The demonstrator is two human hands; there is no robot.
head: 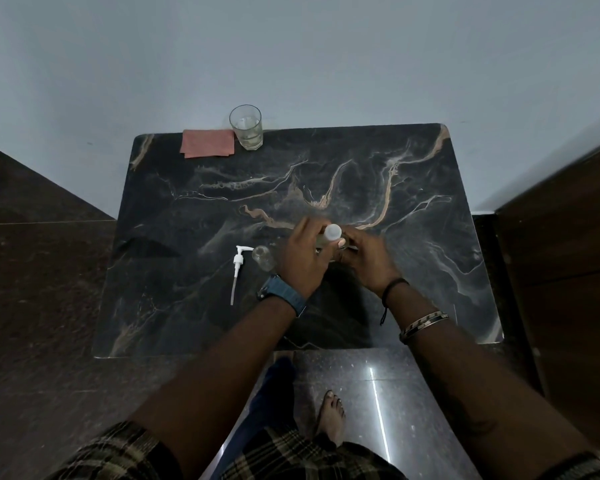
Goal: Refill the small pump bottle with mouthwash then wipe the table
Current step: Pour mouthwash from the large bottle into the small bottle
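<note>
On the dark marble table (430, 271), both hands meet around a mouthwash bottle with a white cap (332, 232). My left hand (302, 261) wraps the bottle's body from the left. My right hand (364, 261) grips it from the right, just below the cap. Most of the bottle is hidden by my fingers. The small clear pump bottle (263, 258) stands without its top just left of my left hand. Its white pump head with the dip tube (238, 268) lies flat on the table farther left.
A folded pink cloth (207, 143) lies at the table's far left edge, with a clear drinking glass (246, 128) beside it holding a little liquid. A wooden cabinet (568, 271) flanks the table on the right. My bare foot (333, 414) stands on the glossy floor below.
</note>
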